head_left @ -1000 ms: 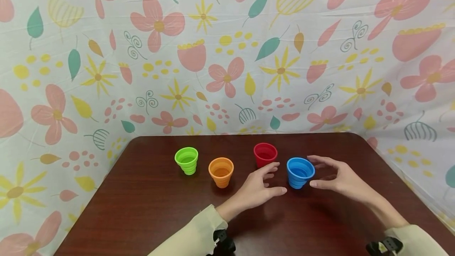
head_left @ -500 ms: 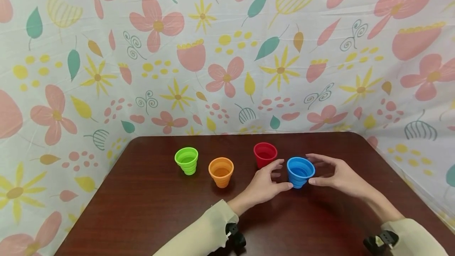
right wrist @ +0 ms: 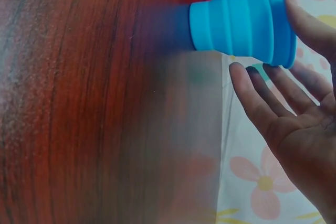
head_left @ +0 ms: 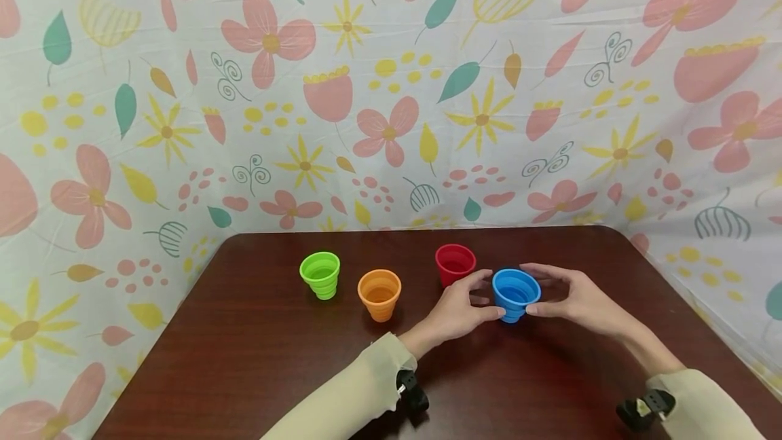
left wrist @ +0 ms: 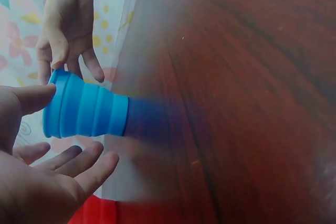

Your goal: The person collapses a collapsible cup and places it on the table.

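Observation:
A blue collapsible cup (head_left: pixel 516 299) with stepped sides stands upright on the table between my two hands. On its left, my left hand (head_left: pixel 459 309) has its thumb at the cup's side; in the left wrist view the other fingers (left wrist: pixel 86 167) are spread and apart from the cup. My right hand (head_left: pixel 579 301) flanks the other side, with the thumb at the rim and the fingers (right wrist: pixel 252 95) extended beside the wall. Whether those fingers touch it is unclear. Just behind my left hand is a red cup (head_left: pixel 455 261), its lower part partly hidden.
An orange cup (head_left: pixel 379 290) and a green cup (head_left: pixel 320 273) stand upright to the left on the dark brown table (head_left: pixel 244 345). A flower-patterned cloth (head_left: pixel 391 175) hangs behind the table and along its sides.
My left hand has moved right and slightly up, from beside the red cup to the blue cup. My right hand has edged left towards it. The cups have stayed in place.

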`<state>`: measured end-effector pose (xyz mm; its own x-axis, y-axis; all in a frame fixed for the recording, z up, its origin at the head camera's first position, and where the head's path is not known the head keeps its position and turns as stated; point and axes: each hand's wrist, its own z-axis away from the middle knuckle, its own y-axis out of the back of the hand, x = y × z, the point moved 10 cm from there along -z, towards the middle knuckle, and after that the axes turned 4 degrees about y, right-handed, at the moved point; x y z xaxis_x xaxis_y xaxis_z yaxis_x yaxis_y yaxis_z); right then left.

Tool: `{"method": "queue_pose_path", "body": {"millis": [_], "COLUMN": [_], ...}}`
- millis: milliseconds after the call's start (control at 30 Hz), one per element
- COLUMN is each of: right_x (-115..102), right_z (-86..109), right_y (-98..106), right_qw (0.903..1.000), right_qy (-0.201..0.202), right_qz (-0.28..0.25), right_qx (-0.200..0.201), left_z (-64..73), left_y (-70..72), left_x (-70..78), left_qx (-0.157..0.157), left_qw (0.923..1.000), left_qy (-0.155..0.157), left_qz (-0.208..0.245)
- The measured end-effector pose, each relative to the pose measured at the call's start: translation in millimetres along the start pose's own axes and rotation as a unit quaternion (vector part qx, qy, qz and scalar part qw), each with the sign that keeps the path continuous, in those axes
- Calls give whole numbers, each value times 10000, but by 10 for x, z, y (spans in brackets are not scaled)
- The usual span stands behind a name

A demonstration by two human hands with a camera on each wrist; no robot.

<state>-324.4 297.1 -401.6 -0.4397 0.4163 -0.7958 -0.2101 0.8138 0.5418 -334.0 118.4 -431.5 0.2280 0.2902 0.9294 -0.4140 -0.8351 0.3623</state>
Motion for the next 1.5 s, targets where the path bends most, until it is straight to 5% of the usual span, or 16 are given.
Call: {"method": "queue_pose_path", "body": {"millis": [300,633,900,1133,1500], "right_x": [13,17,-29,-51,14], "right_z": [-28,-2,34,38,49], "right_y": [-9,-15,-126,-163,-134], "right_qw": [9998,9977,9886,9841,9921], "right_qy": [60,-79,43,87,21], "right_qz": [-132,-595,-1187,-1402,-935], "right_qx": [-162,-303,-928,-1085,-836], "left_z": [-64,-105,-49,-72,-88], "left_y": [-28,-32,-29,-40,-51], "left_x": [25,76,77,80,35], "left_qx": [-141,-56,-154,-289,-288], "left_qw": [9994,9995,9985,9977,9977], "left_qy": [-34,-279,-526,-618,-610], "left_qz": [312,138,42,53,90]}}
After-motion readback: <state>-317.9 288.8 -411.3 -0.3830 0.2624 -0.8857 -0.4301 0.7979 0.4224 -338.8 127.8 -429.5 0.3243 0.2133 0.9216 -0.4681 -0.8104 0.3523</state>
